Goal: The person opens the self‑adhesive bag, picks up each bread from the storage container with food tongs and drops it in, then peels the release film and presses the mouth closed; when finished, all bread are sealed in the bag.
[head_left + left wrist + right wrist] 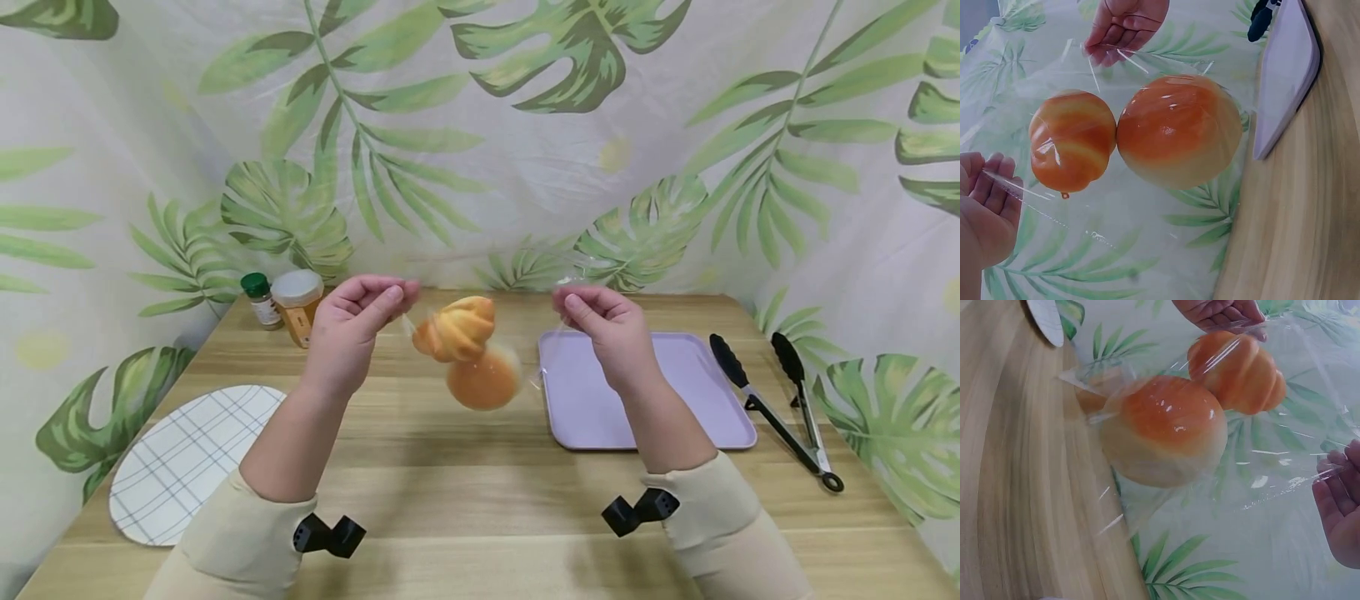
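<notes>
A clear plastic bag (1272,465) is stretched in the air between both hands, above the wooden table. My left hand (347,333) pinches its edge on one side, thumb against curled fingers. The opposite side is pinched the same way by my right hand (609,333). Inside the bag hang two breads: a ridged, twisted roll (457,329) nearer the left hand, with a small loop at its end in the left wrist view, and a round bun (483,382) just below it, orange-brown on top and paler underneath. In the left wrist view the two breads sit side by side.
A lilac tray (592,417) lies on the table at the right, with black-tipped tongs (786,435) spread beside it. On the left is a white oval board (191,454) with a grid pattern. Behind it stand a lidded jar (298,304) and a green-capped bottle (262,300).
</notes>
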The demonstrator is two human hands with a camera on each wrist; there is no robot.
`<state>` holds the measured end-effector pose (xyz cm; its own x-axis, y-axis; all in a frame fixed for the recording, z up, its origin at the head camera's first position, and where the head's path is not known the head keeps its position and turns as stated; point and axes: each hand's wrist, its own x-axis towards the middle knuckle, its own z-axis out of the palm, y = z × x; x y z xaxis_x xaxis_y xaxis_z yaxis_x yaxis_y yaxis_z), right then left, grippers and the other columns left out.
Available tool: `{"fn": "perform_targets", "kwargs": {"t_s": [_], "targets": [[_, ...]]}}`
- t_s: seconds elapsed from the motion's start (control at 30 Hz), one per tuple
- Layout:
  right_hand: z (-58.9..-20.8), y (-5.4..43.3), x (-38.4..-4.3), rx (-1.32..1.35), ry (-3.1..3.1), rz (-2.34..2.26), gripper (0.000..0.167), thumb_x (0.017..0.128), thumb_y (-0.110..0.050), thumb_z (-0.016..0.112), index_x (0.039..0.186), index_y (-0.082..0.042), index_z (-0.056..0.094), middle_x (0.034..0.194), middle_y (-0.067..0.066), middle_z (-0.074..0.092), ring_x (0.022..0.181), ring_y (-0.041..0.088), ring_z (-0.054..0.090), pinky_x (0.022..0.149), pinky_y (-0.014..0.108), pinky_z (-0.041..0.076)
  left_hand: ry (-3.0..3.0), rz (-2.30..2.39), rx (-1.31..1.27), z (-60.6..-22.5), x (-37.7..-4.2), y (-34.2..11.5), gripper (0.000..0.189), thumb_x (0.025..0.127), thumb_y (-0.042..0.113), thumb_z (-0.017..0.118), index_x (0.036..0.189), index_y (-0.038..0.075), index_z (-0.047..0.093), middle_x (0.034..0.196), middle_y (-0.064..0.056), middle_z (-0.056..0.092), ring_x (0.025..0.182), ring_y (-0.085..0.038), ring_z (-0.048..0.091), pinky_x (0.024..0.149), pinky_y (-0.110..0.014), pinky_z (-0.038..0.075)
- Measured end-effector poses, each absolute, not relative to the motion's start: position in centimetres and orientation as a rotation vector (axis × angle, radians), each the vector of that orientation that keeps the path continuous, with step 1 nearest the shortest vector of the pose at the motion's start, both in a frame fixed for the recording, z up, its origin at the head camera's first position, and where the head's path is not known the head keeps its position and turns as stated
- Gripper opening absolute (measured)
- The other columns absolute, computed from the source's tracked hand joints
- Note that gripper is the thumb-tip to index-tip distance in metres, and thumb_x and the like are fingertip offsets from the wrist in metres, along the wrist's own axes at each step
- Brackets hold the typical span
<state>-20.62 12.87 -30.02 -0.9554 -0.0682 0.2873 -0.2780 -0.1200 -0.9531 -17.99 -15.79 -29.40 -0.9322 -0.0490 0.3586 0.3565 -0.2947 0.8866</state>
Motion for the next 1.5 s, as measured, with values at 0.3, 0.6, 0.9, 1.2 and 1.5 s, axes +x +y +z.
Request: {"fn": "perform_targets", "kwargs": {"t_s": [0.3, 0.6, 0.9, 1.2, 1.5], "targets": [[-31.4, 13.5, -21.0, 0.402, -2.033, 2.311, 0.030, 0.098, -0.002, 0.054, 0.086, -0.024, 0.071, 0.086, -0.012, 0.074, 0.080, 0.004, 0.067, 0.079, 0.018, 0.056, -1.703, -2.407, -0.305, -31.3, -18.0, -16.0, 0.028, 0.098, 0.000, 0.054, 0.087, 0.020, 0.070, 0.088, 0.009, 0.076, 0.088, -0.005, 0.072, 0.086, -0.020, 0.057], [-33.5, 13.4, -21.2, 0.334, -2.070, 2.354, 0.027, 0.101, -0.006, 0.051, 0.086, -0.021, 0.068, 0.082, -0.012, 0.074, 0.080, 0.003, 0.069, 0.078, 0.019, 0.057, -1.648, -2.521, -0.149, -33.1, -18.3, -15.9, 0.032, 0.100, 0.000, 0.048, 0.083, 0.020, 0.068, 0.084, 0.008, 0.076, 0.083, -0.005, 0.073, 0.082, -0.021, 0.059], [-34.1, 12.9, -21.3, 0.247, -2.052, 2.327, 0.027, 0.104, -0.013, 0.048, 0.084, -0.017, 0.066, 0.075, -0.011, 0.073, 0.075, 0.004, 0.069, 0.076, 0.020, 0.057, -1.638, -2.446, -0.123, -33.3, -18.2, -15.2, 0.028, 0.101, 0.006, 0.051, 0.080, 0.019, 0.065, 0.077, 0.008, 0.074, 0.076, -0.006, 0.072, 0.078, -0.022, 0.060], [-34.1, 12.4, -21.1, 0.195, -1.977, 2.283, 0.033, 0.102, -0.013, 0.048, 0.073, -0.017, 0.064, 0.069, -0.008, 0.070, 0.070, 0.006, 0.070, 0.073, 0.023, 0.059, -1.548, -2.489, -0.062, -33.9, -18.2, -14.6, 0.025, 0.101, 0.004, 0.049, 0.083, 0.014, 0.062, 0.079, 0.004, 0.075, 0.074, -0.008, 0.073, 0.075, -0.023, 0.061], [-33.6, 12.1, -21.2, 0.071, -2.017, 2.183, 0.010, 0.098, -0.008, 0.056, 0.093, -0.006, 0.066, 0.074, -0.013, 0.071, 0.075, 0.002, 0.068, 0.075, 0.018, 0.056, -1.397, -2.548, -0.054, -33.8, -18.2, -13.7, 0.020, 0.101, 0.003, 0.049, 0.097, 0.013, 0.066, 0.094, 0.004, 0.076, 0.087, -0.010, 0.073, 0.070, -0.021, 0.060]]}}
